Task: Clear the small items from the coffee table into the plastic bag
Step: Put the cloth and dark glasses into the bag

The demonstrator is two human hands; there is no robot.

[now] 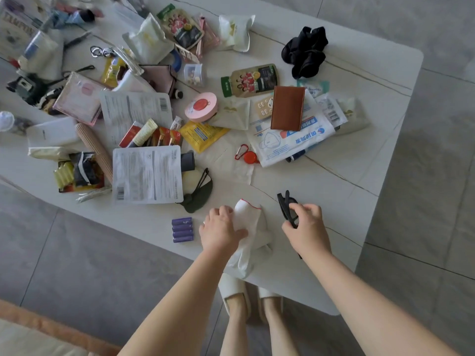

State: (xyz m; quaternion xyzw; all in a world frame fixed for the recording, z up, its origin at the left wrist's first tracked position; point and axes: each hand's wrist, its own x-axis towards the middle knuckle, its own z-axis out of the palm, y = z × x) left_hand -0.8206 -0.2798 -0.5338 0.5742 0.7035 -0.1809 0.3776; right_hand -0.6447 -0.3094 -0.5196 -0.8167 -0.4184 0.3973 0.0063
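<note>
- The right hand (304, 218) has its grip pinched on the dark sunglasses (288, 208), fingers curled round the frame near its middle; the glasses look partly lifted off the counter (359, 155), though whether one end touches it I cannot tell
- The left hand (222, 228) grips the white plastic bag (253, 227) just left of that grip, fingers curled into the bag's near side
- The bag's red-edged mouth (250, 203) sits at its far end, up and to the left of the right grip, near but not touching the glasses
- The glasses' long axis runs away from the person, roughly in line with the bag's length, so I judge they must go left and enter the mouth end-first
- The right hand is the nearer one for this; the left looks set to hold the mouth open
- Purple batteries (182, 229) lie just beyond the left grip, further left; most other small items lie well beyond both grips
</note>
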